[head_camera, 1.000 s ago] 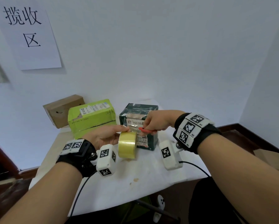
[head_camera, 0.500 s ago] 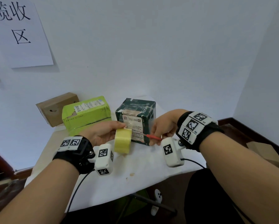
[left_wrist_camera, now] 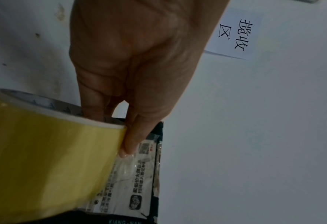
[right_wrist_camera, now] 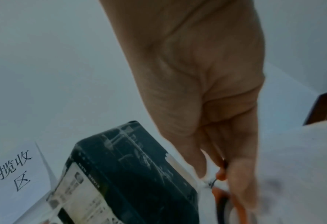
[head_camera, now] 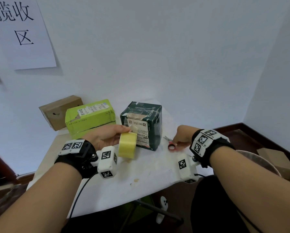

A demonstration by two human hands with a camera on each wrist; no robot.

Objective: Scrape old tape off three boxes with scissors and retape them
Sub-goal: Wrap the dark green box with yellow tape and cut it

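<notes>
The dark green box (head_camera: 141, 125) stands mid-frame on the white table (head_camera: 141, 175), whose near edge runs across the lower centre; bare tabletop lies in front of it. The left hand (head_camera: 105, 137) grips the yellow tape roll (head_camera: 127, 145), fingers inside the core, thumb pinning the loose clear end against the box's label. Half a second ago the right hand (head_camera: 183, 135) held the scissors (head_camera: 172, 145) by the tape; now it has dropped right, fingers curled on their red handles at the tabletop.

scissors (right_wrist_camera: 223, 195) blurred, blades hidden by hand
</notes>
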